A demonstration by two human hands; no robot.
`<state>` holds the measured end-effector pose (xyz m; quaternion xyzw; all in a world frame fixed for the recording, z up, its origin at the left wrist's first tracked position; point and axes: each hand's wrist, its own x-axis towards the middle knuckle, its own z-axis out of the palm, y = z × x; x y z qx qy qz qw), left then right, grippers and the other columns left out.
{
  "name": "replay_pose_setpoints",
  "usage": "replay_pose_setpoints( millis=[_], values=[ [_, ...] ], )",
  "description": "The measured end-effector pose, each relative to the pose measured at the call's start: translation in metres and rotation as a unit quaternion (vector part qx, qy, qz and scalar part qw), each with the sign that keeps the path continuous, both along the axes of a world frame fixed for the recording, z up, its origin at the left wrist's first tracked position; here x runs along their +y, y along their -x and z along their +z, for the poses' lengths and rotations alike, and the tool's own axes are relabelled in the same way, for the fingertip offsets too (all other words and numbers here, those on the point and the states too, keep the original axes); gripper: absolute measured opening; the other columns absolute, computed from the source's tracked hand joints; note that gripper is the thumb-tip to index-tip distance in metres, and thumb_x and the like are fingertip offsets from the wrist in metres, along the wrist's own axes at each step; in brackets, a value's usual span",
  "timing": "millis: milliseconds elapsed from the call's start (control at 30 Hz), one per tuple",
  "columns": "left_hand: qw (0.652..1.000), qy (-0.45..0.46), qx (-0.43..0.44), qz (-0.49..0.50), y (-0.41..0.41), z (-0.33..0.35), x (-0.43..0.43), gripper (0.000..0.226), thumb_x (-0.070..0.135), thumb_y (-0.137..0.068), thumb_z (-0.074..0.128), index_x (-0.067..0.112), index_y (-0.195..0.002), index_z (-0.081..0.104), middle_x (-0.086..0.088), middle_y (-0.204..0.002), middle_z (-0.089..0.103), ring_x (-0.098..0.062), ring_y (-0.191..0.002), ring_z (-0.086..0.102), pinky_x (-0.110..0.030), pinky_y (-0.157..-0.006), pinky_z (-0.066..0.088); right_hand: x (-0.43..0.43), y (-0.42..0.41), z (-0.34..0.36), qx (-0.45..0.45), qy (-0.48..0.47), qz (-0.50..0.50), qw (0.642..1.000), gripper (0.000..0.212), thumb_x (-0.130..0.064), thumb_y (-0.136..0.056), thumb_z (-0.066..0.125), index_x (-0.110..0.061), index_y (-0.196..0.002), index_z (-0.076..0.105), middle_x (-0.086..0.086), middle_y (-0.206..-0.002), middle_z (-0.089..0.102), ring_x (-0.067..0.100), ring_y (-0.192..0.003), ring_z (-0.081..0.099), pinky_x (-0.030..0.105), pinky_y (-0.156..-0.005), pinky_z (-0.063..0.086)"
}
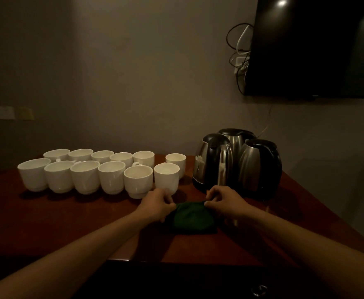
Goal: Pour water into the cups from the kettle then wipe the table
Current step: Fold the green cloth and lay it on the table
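Both hands pinching green cloth (193, 219) corners on tabletop (79, 223): left hand (156, 205), right hand (225, 205), likely folding it for wiping. Cups (103, 171) grouped left, kettles (237, 162) right.

Between the left hand (158, 205) and the right hand (225, 202) lies a dark green cloth (193, 219), soft and matt. Beneath both hands the table (69, 221) looks like reddish-brown wood with a smooth, polished sheen. Beyond the left hand, the white cups (103, 171) appear glazed ceramic, faintly glossy. Beyond the right hand, the kettles (237, 162) are shiny brushed metal with black, plastic-looking lids.
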<state>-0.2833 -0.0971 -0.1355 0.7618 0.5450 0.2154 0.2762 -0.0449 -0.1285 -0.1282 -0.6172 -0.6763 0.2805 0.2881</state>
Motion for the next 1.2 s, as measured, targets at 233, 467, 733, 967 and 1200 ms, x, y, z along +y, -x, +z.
replay_pose_setpoints(
  millis=[233,467,733,967,1200],
  values=[
    [0.953,-0.232,0.118,-0.155,0.011,0.005,-0.02,0.019,0.034,-0.096,0.062,0.032,-0.115,0.063,0.017,-0.116,0.055,0.0,-0.107,0.051,-0.015,-0.088,0.045,-0.004,-0.002,-0.01,-0.158,-0.121,0.018,0.98,0.016,-0.031,-0.087,0.073,-0.035,-0.083,0.058,-0.012,-0.103,0.055,0.005,-0.095,0.054,0.03,-0.086,0.055],
    [0.9,-0.222,0.262,-0.267,0.028,0.006,-0.026,0.042,0.043,-0.1,0.055,0.033,-0.14,0.051,0.009,-0.143,0.051,-0.007,-0.128,0.047,-0.025,-0.103,0.044,-0.025,-0.009,0.003,-0.196,-0.031,0.209,0.957,0.035,-0.057,-0.082,0.07,-0.036,-0.109,0.064,-0.018,-0.124,0.047,0.001,-0.113,0.045,0.027,-0.097,0.048],
    [0.929,-0.192,0.184,-0.259,0.043,-0.001,-0.021,0.039,0.035,-0.099,0.059,0.031,-0.138,0.055,0.012,-0.141,0.054,-0.001,-0.122,0.054,-0.021,-0.102,0.049,-0.028,-0.024,0.001,-0.205,-0.11,0.234,0.944,0.024,-0.04,-0.091,0.066,-0.035,-0.114,0.061,-0.02,-0.12,0.057,-0.001,-0.112,0.056,0.031,-0.093,0.055],
    [0.979,-0.057,-0.089,-0.172,0.028,-0.001,-0.026,0.02,0.02,-0.103,0.052,0.026,-0.119,0.061,0.013,-0.13,0.058,-0.005,-0.117,0.058,-0.025,-0.095,0.055,-0.034,-0.023,0.011,-0.002,-0.07,0.164,0.984,0.009,-0.019,-0.097,0.06,-0.019,-0.105,0.063,-0.003,-0.111,0.062,0.01,-0.101,0.065,0.025,-0.079,0.058],
    [0.955,0.18,-0.234,-0.01,-0.007,0.017,-0.021,0.022,0.023,-0.107,0.045,0.01,-0.109,0.063,-0.012,-0.103,0.063,-0.021,-0.09,0.064,-0.031,-0.075,0.058,-0.025,-0.026,0.03,0.213,0.109,0.029,0.971,0.019,-0.018,-0.096,0.062,-0.014,-0.114,0.064,0.011,-0.118,0.063,0.026,-0.096,0.07,0.03,-0.069,0.058]
  ],
)
